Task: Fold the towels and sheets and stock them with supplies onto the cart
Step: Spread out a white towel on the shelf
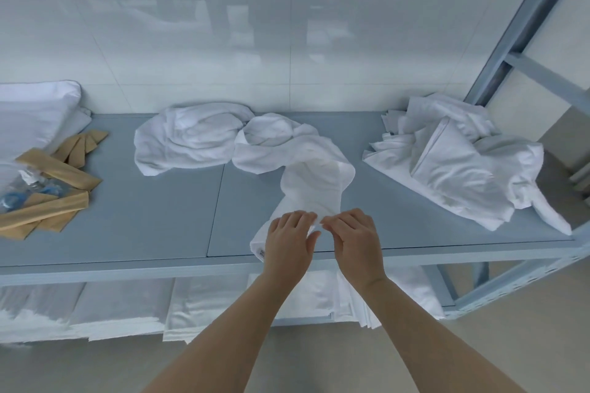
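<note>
Both hands met at the near edge of the grey shelf (127,217), on the bottom end of a long white towel (306,175). The left hand (289,241) lay over the cloth with its fingers bent down and the thumb out to the right, pressing the towel's corner — whether it truly pinched the fabric could not be told. The right hand (356,238) had its fingertips curled in beside the left one, nipping a small fold of the towel's edge. A small label showed at the towel's lower left corner (too small to read).

From the hands the towel ran up and away across the shelf, twisted and rumpled, and joined a crumpled heap of white towels (188,140) near the tiled wall (223,25). To the right sat a pile of loosely crumpled white sheets (453,159), well apart from the hands, beside the shelf's upright frame (523,25).

On the far left lay a white pillow (35,112), tan paper packets (57,195) fanned out, and clear plastic bottles (28,191) with blue caps. On the lower shelf — under the hands — folded white linen (204,309) was stacked.
</note>
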`<state>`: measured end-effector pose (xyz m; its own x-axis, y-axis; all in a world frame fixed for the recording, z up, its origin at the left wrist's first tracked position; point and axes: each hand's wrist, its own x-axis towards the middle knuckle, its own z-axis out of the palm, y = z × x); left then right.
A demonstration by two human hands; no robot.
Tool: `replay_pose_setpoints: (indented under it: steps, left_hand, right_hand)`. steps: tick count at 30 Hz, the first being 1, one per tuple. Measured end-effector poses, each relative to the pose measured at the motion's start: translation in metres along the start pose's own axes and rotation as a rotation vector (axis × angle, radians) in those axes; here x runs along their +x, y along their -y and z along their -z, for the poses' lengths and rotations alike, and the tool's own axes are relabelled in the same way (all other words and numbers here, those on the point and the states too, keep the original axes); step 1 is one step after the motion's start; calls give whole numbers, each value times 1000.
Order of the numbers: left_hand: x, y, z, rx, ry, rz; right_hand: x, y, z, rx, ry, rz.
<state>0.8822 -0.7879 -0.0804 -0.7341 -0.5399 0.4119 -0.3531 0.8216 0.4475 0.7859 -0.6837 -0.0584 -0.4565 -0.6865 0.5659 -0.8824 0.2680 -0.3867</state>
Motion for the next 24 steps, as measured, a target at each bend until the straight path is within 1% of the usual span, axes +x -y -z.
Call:
replay_pose_setpoints:
  steps: [4, 6, 10, 13, 15, 18, 22, 24]
  left_hand:
    - [5, -11, 16, -10, -45, 24]
    - [5, -14, 22, -13, -15, 75]
    - [2, -20, 33, 24, 51, 158]
    - [-4, -23, 42, 12, 65, 234]
    - [-7, -23, 51, -20, 32, 271]
    - [-3, -24, 69, -40, -40, 285]
    - [5, -21, 102, -3, -161, 243]
    - [7, -19, 116, 39, -196, 224]
  right_hand:
    - [12, 6, 24, 62, -93, 13]
    - [17, 7, 34, 101, -110, -3]
    - [25, 10, 54, 96, -143, -10]
    - [27, 13, 65, 127, -157, -63]
    - [28, 13, 69, 165, -177, -123]
    - [31, 12, 74, 178, -163, -214]
    - [36, 13, 83, 174, -161, -266]
    - [39, 14, 87, 191, -176, -280]
